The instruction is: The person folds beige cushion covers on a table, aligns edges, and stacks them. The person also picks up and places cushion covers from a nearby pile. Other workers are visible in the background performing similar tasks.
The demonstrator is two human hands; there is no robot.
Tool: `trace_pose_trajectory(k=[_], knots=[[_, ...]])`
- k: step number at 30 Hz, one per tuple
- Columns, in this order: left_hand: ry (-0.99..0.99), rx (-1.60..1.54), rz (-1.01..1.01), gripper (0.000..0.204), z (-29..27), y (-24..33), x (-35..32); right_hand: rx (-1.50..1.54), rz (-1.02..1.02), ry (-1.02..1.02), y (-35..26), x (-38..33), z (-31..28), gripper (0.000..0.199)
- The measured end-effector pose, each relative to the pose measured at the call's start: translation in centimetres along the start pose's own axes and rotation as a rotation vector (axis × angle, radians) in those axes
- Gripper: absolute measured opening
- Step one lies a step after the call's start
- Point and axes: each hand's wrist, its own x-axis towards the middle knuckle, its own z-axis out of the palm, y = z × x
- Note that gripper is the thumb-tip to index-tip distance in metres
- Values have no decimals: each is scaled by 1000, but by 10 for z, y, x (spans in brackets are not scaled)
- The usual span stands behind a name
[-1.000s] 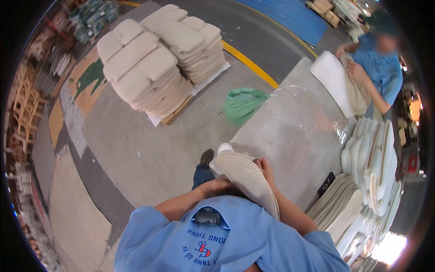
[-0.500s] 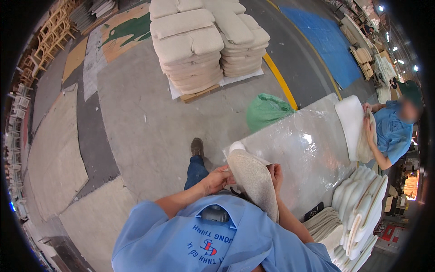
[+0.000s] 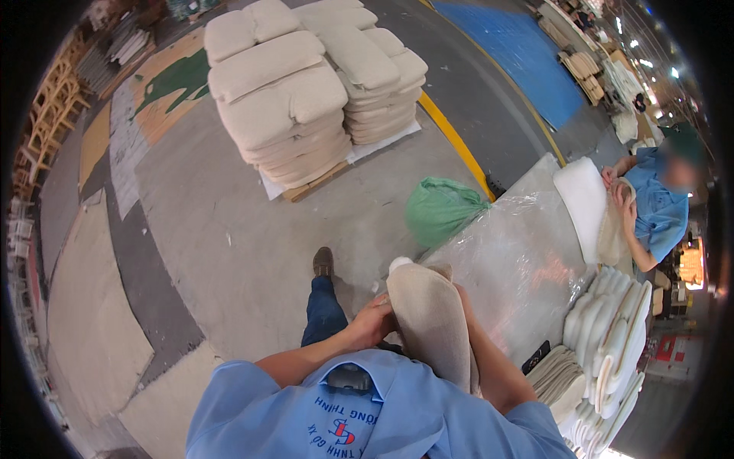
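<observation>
A beige fabric cushion cover [image 3: 430, 317] stands up in front of my body, with a bit of white padding [image 3: 399, 263] showing at its top end. My left hand [image 3: 371, 320] is closed on its left edge. Behind the right edge is my right hand [image 3: 462, 297], mostly hidden by the fabric and closed on it as far as I can see. A plastic-covered worktable [image 3: 501, 256] lies just beyond to the right.
A green sack [image 3: 443, 208] sits by the table's far corner. White pads [image 3: 604, 314] and folded beige covers [image 3: 552, 381] are stacked at right. A co-worker [image 3: 661, 203] handles a beige cover across the table. Stacked cushions [image 3: 279, 99] stand on a pallet ahead.
The cover has turned more upright, its broad beige face now toward me. My right hand has slipped behind it; my left hand has shifted slightly down. My view has swung a little.
</observation>
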Motion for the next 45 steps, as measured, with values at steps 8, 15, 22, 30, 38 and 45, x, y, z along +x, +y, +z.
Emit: trace_pose_trajectory(k=[8, 15, 22, 30, 38, 45], knots=[[-4, 23, -223, 40, -46, 40, 34, -55, 223, 98, -37, 67, 36, 31], [199, 102, -84, 35, 3, 37, 42, -280, 198, 333, -47, 71, 42, 35], [392, 322, 100, 28, -9, 10, 63, -457, 166, 457, -27, 72, 38, 42], [460, 299, 93, 29, 3, 22, 83, -529, 198, 384, -5, 65, 36, 46], [421, 401, 83, 27, 5, 26, 89, -376, 243, 306, 23, 46, 35, 52], [63, 866, 204, 49, 22, 12, 70, -11, 226, 394, 10, 5, 31, 50]])
